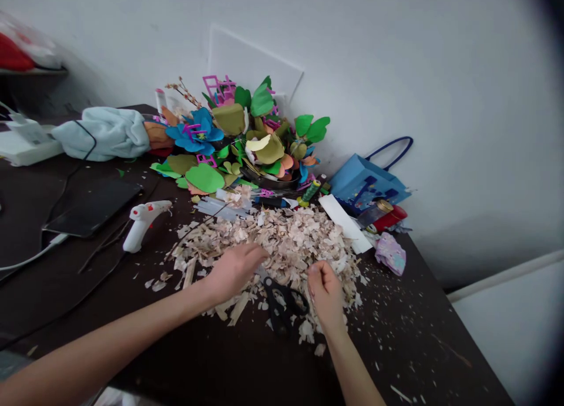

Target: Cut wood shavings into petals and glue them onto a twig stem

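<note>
A heap of pale beige flakes (295, 235) is spread over the middle of the dark table. Over the heap's left part is my left hand (235, 269), palm down with its fingers bent together; whatever it holds, if anything, is hidden beneath it. My right hand (325, 285) is at the heap's right front, its thumb and fingertips pinched together; anything between them is too small to make out. Between my hands lie black-handled scissors (282, 312), their blades pointing toward my left hand and partly hidden.
A white glue gun (140, 224) and a black tablet (94, 209) lie at left. Colourful paper flowers (205, 177) stand behind the heap. A white strip (346, 224), a blue bag (363, 180) and a patterned cloth (390, 253) are at right. Cords cross the left side.
</note>
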Demonstrator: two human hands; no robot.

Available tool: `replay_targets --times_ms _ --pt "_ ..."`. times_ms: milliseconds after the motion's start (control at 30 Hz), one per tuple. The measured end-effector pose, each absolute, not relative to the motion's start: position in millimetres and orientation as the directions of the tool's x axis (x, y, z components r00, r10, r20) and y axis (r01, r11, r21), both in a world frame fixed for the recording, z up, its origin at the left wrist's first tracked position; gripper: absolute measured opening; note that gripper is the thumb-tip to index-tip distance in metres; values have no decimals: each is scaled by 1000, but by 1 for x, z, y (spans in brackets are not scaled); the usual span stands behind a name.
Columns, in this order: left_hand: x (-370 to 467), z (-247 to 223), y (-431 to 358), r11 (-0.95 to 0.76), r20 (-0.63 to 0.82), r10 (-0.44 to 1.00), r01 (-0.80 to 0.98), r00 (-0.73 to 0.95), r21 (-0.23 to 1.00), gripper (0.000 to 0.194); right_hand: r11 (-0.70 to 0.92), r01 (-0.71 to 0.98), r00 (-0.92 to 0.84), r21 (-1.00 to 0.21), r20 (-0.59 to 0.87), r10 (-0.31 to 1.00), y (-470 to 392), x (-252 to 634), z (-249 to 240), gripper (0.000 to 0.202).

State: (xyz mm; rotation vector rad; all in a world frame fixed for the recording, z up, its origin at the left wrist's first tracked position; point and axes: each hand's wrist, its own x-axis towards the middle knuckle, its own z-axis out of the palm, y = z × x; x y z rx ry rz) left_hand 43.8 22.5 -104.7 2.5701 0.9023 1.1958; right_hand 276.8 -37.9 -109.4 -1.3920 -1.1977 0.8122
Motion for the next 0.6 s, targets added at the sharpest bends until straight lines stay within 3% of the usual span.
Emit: replay_targets --times_ms 133,300,467,600 --pt "57 -114 9 -873 740 463 396 488 284 18 170 244 350 -955 250 903 -42 274 -115 46" --pt "51 -119 -11 -915 757 400 273 517 297 24 200 616 398 -762 521 755 -58 292 -129 43" --pt "51 -119 -27 -953 753 303 176 584 247 46 251 779 290 -575 685 668 -64 303 -131 33" --pt "49 -118 -29 -974 760 225 125 610 189 48 279 830 193 -483 718 669 -65 303 -134 30"
